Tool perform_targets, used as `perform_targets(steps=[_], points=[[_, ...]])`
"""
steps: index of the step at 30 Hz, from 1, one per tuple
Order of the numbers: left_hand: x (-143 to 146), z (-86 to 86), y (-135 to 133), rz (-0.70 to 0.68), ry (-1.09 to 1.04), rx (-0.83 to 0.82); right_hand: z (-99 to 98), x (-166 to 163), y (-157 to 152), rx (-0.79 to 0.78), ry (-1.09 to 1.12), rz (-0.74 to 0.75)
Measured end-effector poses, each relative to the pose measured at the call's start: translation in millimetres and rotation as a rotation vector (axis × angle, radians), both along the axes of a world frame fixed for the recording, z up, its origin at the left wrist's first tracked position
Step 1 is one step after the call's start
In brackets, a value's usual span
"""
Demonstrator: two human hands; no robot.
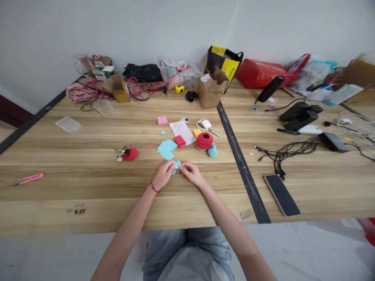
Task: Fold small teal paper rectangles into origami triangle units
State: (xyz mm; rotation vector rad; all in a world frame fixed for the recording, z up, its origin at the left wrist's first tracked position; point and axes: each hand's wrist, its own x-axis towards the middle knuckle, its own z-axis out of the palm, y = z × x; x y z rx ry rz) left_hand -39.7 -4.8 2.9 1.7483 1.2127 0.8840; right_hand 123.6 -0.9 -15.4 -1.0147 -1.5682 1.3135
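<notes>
My left hand (164, 174) and my right hand (190, 172) meet over the wooden table (88, 203), both pinching a small light blue paper piece (176, 165) between their fingertips. A red cord circles my left wrist. Just beyond the hands lies a stack of light blue paper sheets (166, 149). Past it are a red paper block (179, 141), a white slip (182, 131), a pink paper block (162, 120), a red and black folded-paper figure (204, 141) and a teal folded piece (212, 150).
White-handled scissors (206, 125) lie by the slip. A red keychain bundle (127, 153) and a pink cutter (29, 179) sit to the left. A phone (281, 194) and black cables (288, 151) lie right of a dark seam (243, 168). Bags and boxes line the far edge.
</notes>
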Motion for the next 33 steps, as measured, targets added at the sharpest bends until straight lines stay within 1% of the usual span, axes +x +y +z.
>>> perform_targets(steps=[5, 9, 12, 15, 19, 22, 25, 29, 33], points=[[-0.1, -5.2, 0.5, -0.027, 0.183, 0.130, -3.2, 1.2, 0.1, 0.052, -0.070, 0.020], [0.3, -7.3, -1.8, 0.001, 0.282, 0.264, -5.3, 1.6, 0.9, 0.078, -0.105, 0.037], [-0.2, -8.4, -3.0, 0.039, 0.277, 0.351, -3.5, 2.0, 1.6, 0.082, -0.097, 0.066], [-1.8, -10.2, -3.3, 0.044, 0.259, 0.399, -2.1, 2.2, 2.4, 0.070, -0.078, 0.062], [-3.2, -11.2, -3.3, 0.040, 0.219, 0.427, -4.5, 2.3, 3.7, -0.020, -0.002, 0.051], [-2.9, -8.6, -2.9, 0.025, 0.144, 0.405, -6.6, 2.4, 4.3, -0.077, 0.056, 0.050], [-2.2, -4.7, -1.5, 0.037, 0.079, 0.325, -6.8, 2.2, 4.0, -0.076, 0.055, 0.044], [-2.0, -3.3, 0.8, 0.087, 0.059, 0.185, -5.1, 1.4, 2.7, 0.005, -0.025, 0.038], [-1.6, -4.9, 1.7, 0.051, -0.027, 0.025, -2.0, 1.1, 1.1, 0.101, -0.108, 0.046]])
